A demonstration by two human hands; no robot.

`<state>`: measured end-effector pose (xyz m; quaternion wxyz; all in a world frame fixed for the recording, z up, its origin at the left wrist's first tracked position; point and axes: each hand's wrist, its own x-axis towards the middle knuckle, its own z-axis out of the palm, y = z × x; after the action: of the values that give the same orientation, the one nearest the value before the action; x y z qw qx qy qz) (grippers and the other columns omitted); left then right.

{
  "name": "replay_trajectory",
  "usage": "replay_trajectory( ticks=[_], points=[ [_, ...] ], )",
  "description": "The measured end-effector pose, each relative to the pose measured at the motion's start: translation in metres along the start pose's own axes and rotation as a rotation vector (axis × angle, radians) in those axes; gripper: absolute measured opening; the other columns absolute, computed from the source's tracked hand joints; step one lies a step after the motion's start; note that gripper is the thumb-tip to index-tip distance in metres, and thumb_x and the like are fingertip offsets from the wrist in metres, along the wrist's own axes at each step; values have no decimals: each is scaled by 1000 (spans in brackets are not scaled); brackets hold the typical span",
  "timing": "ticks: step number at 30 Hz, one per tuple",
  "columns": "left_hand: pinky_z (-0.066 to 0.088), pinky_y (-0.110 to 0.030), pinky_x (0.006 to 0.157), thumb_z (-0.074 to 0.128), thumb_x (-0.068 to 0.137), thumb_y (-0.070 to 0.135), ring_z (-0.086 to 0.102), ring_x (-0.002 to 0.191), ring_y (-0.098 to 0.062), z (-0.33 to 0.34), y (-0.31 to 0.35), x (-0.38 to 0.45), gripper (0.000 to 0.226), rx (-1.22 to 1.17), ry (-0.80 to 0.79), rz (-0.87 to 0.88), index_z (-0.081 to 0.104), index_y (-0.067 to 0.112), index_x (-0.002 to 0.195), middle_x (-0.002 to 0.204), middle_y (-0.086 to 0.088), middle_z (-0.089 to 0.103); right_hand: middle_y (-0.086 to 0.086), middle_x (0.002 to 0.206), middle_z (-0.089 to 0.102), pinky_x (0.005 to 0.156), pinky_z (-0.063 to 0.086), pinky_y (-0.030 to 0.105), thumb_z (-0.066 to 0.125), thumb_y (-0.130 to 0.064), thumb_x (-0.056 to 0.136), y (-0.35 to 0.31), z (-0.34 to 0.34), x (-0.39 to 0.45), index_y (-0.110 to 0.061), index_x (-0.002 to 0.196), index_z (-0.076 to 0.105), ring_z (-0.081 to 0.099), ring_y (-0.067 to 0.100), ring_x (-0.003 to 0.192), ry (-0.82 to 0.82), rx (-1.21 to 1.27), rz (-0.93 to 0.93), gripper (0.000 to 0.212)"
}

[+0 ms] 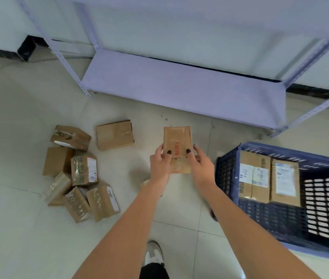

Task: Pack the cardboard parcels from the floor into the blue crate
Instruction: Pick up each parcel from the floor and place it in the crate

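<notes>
Both the left hand [159, 164] and right hand [200, 164] pinch a parcel [176, 140] held above the floor [18, 117], mid-carry, likely needing a swing toward three o'clock into the blue crate [228, 172] beside packed boxes.

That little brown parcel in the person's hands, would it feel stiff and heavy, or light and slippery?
Probably stiff: the parcel keeps flat faces and square corners while held only at its near end. Likely light, since the left hand and right hand hold it up mostly with thumbs and fingertips. Its glossy tape might make it a bit slippery.
</notes>
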<state>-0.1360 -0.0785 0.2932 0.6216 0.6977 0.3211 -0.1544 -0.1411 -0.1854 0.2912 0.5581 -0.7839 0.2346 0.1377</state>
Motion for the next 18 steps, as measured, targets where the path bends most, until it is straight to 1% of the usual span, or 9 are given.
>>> replay_trajectory(
  ticks=[2, 4, 6, 9, 10, 12, 14, 16, 18],
  points=[
    [41, -24, 94, 43, 95, 8, 51, 115, -18, 28, -1, -16, 45, 0, -51, 49, 40, 20, 139, 132, -9, 46, 9, 120, 58, 93, 44, 29, 46, -25, 94, 9, -33, -2, -24, 137, 46, 56, 17, 105, -19, 2, -5, 42],
    [42, -13, 87, 45, 90, -1, 50, 117, -15, 57, -1, -33, 50, -26, -110, 85, 42, 19, 136, 132, -6, 51, 5, 127, 55, 102, 41, 32, 48, -16, 93, 19, -69, -6, -23, 138, 44, 53, 16, 115, -21, 66, -8, 47],
    [46, -6, 73, 46, 84, -9, 51, 116, -13, 90, -2, -53, 55, -67, -163, 112, 45, 17, 132, 131, -5, 54, -1, 125, 57, 100, 43, 30, 50, -5, 89, 30, -110, -12, -21, 136, 44, 53, 14, 115, -10, 127, 2, 50],
    [48, -12, 76, 47, 79, -12, 54, 113, -12, 147, -2, -88, 56, -97, -230, 160, 46, 20, 126, 126, -1, 55, 2, 110, 61, 83, 46, 25, 51, 0, 84, 49, -172, -19, -19, 114, 50, 56, 17, 103, -2, 230, 61, 36],
    [48, -13, 78, 48, 80, -10, 55, 110, -10, 167, -3, -100, 54, -87, -252, 171, 47, 22, 123, 123, 1, 55, 3, 106, 61, 82, 46, 26, 51, -4, 85, 56, -192, -21, -19, 108, 49, 55, 19, 101, 9, 316, 111, 27],
    [49, -22, 88, 49, 84, -2, 54, 108, -8, 207, -8, -123, 44, -44, -280, 196, 48, 23, 121, 123, 2, 54, 6, 111, 60, 92, 46, 34, 47, -19, 91, 71, -232, -25, -16, 110, 51, 55, 21, 105, 47, 535, 220, 20],
    [45, -25, 97, 49, 89, 9, 51, 113, -10, 244, -13, -144, 31, 1, -273, 244, 52, 28, 113, 124, 8, 53, 7, 120, 59, 101, 44, 41, 40, -35, 94, 87, -272, -26, -18, 119, 52, 55, 21, 113, 67, 674, 304, 32],
    [43, -11, 90, 49, 91, 17, 47, 116, -7, 279, -16, -159, 21, 37, -244, 303, 54, 34, 102, 121, 15, 51, 7, 123, 58, 102, 43, 43, 35, -48, 95, 102, -309, -24, -21, 124, 49, 55, 21, 114, 69, 739, 364, 42],
    [42, -14, 88, 48, 93, 16, 46, 117, -9, 313, -20, -171, 16, 50, -208, 370, 56, 28, 99, 116, 20, 52, 7, 121, 56, 100, 45, 42, 31, -57, 92, 119, -344, -19, -20, 134, 43, 56, 21, 110, 65, 764, 414, 57]
  ],
)
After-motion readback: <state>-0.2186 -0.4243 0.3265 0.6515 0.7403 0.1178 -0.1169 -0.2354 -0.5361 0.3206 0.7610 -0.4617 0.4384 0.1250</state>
